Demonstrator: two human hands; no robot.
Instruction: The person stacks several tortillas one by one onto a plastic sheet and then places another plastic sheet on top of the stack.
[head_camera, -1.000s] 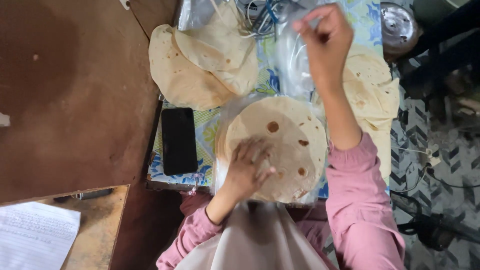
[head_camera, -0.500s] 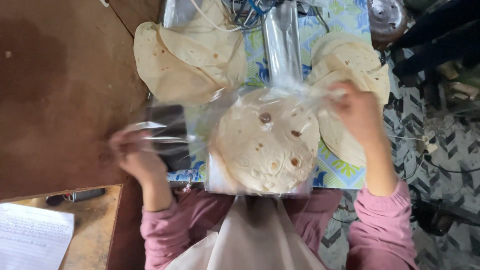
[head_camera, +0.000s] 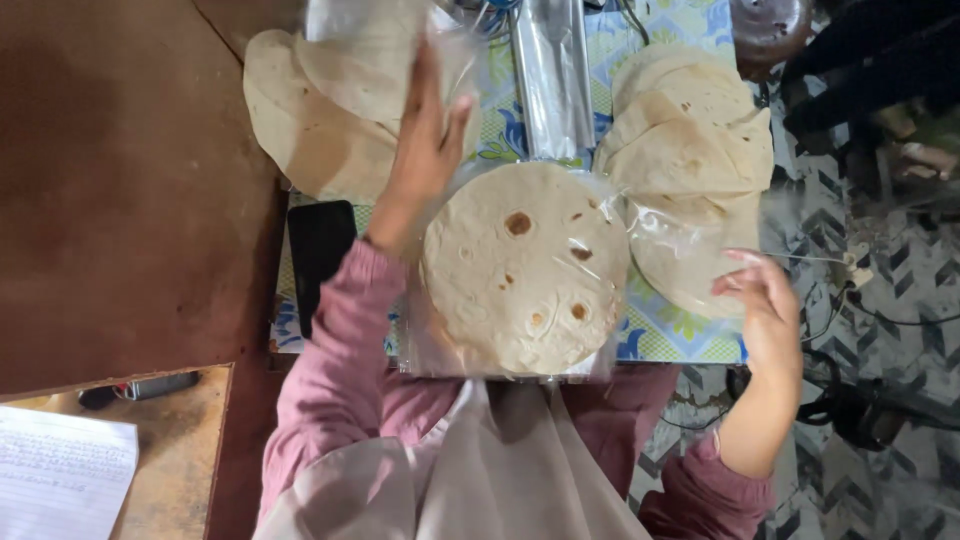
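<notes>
My left hand (head_camera: 425, 150) is stretched forward past the bagged stack of flatbreads (head_camera: 523, 268), fingers spread wide and flat against a clear plastic bag (head_camera: 375, 40) that lies over the left pile of loose flatbreads (head_camera: 310, 130). It presses on the film rather than gripping it; I judge the open palm is there to pin or slide the slippery sheet. My right hand (head_camera: 768, 305) hovers to the right of the bagged stack, fingers half curled and loose, holding nothing that I can make out, though it sits close to the edge of the plastic film (head_camera: 690, 230) draped over the right pile of flatbreads (head_camera: 695, 150).

The bagged stack lies at the near edge of the small table (head_camera: 680, 335), directly in front of my body, round and brown-spotted, wrapped in clear plastic that wrinkles at its rim. That central spot looks chosen so both hands can reach it.

Beyond the stack a strip of folded plastic bags (head_camera: 550, 80) runs away from me. Left of the stack a black phone (head_camera: 318, 255) lies on the patterned cloth, kept clear of the bread.
</notes>
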